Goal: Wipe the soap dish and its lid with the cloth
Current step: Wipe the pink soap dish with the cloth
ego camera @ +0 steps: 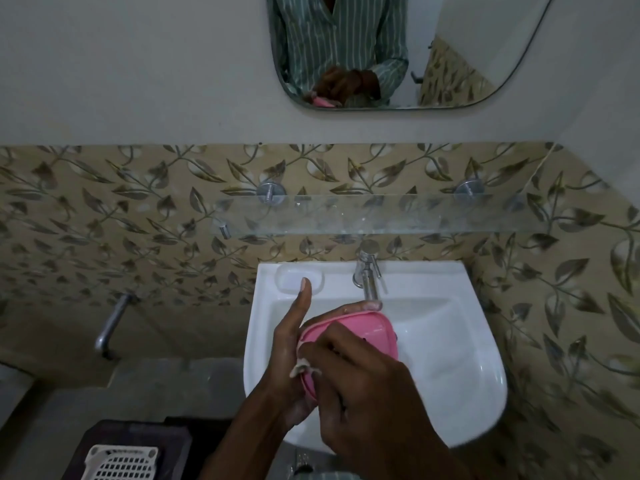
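A pink plastic soap dish [360, 332] is held over the white washbasin [450, 368]. My left hand [291, 344] grips it from the left and underneath, thumb pointing up and fingertips showing past its far edge. My right hand [363, 386] lies on top of the dish at its near side, fingers closed on a small whitish cloth [304, 368], of which only a scrap shows at the dish's left rim. I cannot tell whether the pink piece is the dish alone, the lid, or both together.
A chrome tap [367, 277] stands at the basin's back, with a moulded soap recess [298, 279] to its left. A glass shelf [363, 213] is fixed above on the leaf-patterned tiles. A mirror [398, 50] hangs higher up. A white perforated basket [121, 462] sits lower left, near a wall pipe [110, 323].
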Available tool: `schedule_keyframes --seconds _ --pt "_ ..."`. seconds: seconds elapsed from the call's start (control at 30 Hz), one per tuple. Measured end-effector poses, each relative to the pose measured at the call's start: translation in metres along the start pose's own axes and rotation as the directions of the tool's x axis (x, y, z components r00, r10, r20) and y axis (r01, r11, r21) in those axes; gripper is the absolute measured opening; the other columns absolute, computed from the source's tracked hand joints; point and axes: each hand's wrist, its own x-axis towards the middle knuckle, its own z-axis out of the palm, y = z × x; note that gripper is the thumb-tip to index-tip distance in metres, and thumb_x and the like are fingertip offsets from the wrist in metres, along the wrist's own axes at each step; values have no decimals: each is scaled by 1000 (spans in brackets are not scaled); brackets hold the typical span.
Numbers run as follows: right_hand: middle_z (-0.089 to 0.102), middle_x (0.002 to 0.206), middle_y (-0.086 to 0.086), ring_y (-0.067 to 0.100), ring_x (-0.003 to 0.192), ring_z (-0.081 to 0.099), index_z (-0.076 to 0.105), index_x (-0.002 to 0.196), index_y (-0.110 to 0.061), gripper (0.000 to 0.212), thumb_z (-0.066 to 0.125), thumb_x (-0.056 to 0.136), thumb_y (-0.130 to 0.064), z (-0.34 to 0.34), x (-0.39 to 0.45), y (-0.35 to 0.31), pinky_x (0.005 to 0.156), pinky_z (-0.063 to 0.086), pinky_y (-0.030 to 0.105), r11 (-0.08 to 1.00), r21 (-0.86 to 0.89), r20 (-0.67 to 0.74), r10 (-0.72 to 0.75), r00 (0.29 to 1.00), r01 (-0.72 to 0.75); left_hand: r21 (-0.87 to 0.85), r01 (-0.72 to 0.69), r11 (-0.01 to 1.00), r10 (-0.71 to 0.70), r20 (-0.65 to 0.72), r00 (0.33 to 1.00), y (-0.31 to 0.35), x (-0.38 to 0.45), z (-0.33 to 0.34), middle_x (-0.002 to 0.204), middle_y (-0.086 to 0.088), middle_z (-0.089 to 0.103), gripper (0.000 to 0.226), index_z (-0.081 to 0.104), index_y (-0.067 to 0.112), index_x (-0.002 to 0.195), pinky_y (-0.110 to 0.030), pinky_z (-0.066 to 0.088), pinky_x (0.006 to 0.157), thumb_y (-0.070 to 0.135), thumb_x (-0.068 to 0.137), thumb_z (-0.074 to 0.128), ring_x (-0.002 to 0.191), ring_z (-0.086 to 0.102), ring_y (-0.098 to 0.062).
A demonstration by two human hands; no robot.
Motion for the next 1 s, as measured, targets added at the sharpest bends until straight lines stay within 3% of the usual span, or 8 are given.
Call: schedule_keyframes --seconds 0.07,0.1,0.17,0.27,0.43,0.63,0.83,1.0 --pt "69 100 -7 9 80 66 70 105 -23 27 53 84 -25 -2 -1 2 67 62 28 1000 -24 16 7 1000 -6 38 -6 999 7 -12 1000 -2 -1 -2 140 -38 50 91 58 4 140 -55 38 117 77 85 51 123 57 -40" --pt "70 101 -5 12 80 68 70 107 -22 27 58 83 -23 -4 -3 6 65 62 30 999 -50 24 5 1000 -4 52 -20 998 20 -2 1000 -1 -2 -3 147 -39 42 92 58 5 139 -58 32 120 76 80 59 129 51 -44" --pt "68 103 -3 13 79 68 69 108 -21 27 67 81 -18 -11 -5 20 61 61 26 992 -105 25 69 997 -66 74 -75 994 73 26 997 5 -4 -4 137 -33 57 93 65 8 132 -56 50 103 69 64 78 118 61 -43" --pt "58 95 -11 5 68 56 66 105 -25 23 50 90 -30 -22 -2 43 53 52 19 958 -168 -38 231 972 -234 146 -136 980 130 48 990 12 -9 -5 127 -26 67 89 69 9 127 -49 60 81 59 55 88 103 70 -39" --pt "60 114 -12 5 85 64 64 114 -25 25 59 91 -16 -10 -9 22 73 58 19 987 -5 3 160 987 -160 180 -140 974 142 1 990 10 -11 2 122 -25 68 90 68 9 129 -44 55 88 51 53 90 99 67 -33" --pt "54 94 -16 -2 68 54 67 109 -25 18 59 94 -18 -15 -7 43 61 40 1 954 -62 -98 286 953 -293 241 -179 954 179 24 984 12 -14 2 132 -27 64 88 67 13 131 -61 54 96 52 55 88 113 64 -46" --pt "54 100 -12 0 82 60 66 120 -19 31 53 92 -16 -2 -6 29 70 54 11 961 89 -140 271 952 -261 223 -162 961 164 10 986 9 -14 4 125 -22 70 83 73 17 123 -52 54 96 51 50 88 104 69 -35" --pt "54 103 -14 4 79 61 61 127 -25 36 50 93 -19 -4 -8 29 68 55 14 960 4 -108 277 955 -278 299 -267 916 285 -17 959 5 -12 8 123 -21 71 72 72 16 123 -50 53 97 46 58 84 107 69 -36"
